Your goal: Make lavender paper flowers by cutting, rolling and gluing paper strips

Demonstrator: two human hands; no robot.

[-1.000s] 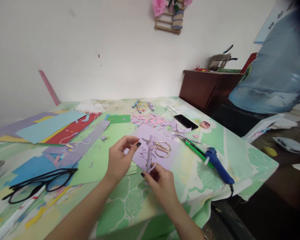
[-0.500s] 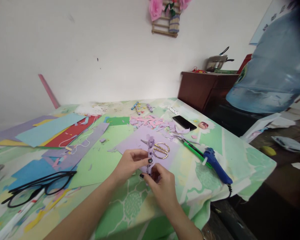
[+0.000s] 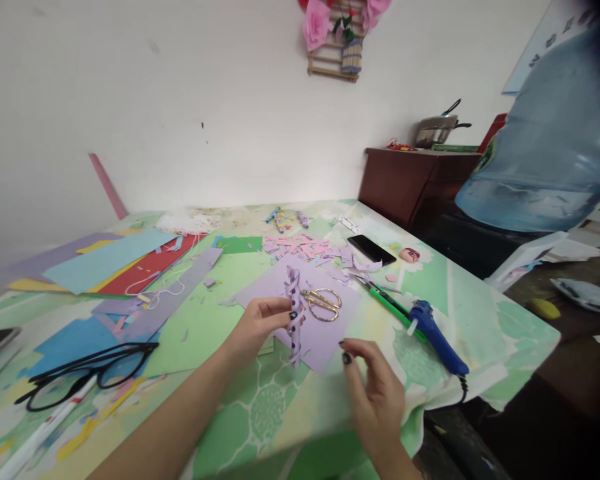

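Upright between the fingers of my left hand is a slim lilac paper tube with dark dots and frilled, cut ends. My right hand is apart from it, to the right over the table edge, thumb and fingers curved with a gap between them and nothing held. Gold-handled scissors lie just behind the tube on a lilac paper sheet; the tube and hand partly hide their blades. Pale green paper lies under and beyond my left hand.
A blue glue gun and green utility knife lie at right, near a black phone. Paper scraps are heaped behind. Black glasses and coloured sheets cover the left. A water bottle stands beyond the table.
My right hand has let go of the tube's lower end and moved right. My left hand still holds the tube, now more fully visible. The view has shifted slightly.
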